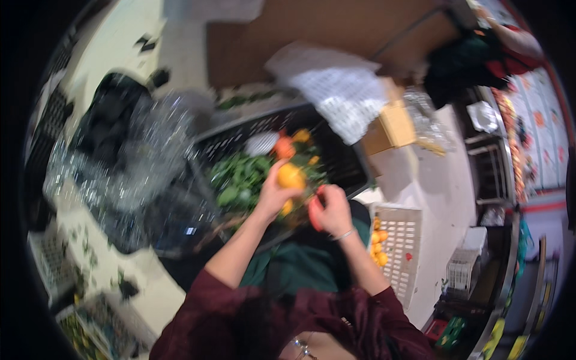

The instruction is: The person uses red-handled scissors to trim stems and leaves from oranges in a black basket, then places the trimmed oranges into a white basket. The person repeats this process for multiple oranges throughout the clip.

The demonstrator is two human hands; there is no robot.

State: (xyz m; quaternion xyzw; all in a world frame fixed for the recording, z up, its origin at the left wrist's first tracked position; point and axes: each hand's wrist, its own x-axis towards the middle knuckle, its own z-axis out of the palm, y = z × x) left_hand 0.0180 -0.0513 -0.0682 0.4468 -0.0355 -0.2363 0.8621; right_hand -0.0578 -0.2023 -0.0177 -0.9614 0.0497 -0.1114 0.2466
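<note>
My left hand (269,197) holds a round yellow-orange citrus fruit (291,176) over a black plastic crate (346,164). In my right hand (336,212) is a red-handled cutting tool (316,213), probably scissors or pruning snips; its blades are blurred. The tool is just right of the fruit, and I cannot tell whether they touch. Green leafy sprigs (240,177) fill the crate's left part. Beyond my left hand lie a redder orange fruit (283,146) and a white round object (262,143).
Right of my lap, a pale perforated crate (400,243) holds several orange fruits (380,247). Clear plastic wrap (166,148) bulges at left. White bubble-like packaging (346,96) overhangs the black crate near a cardboard box (393,126). Another person's arm (517,40) shows upper right.
</note>
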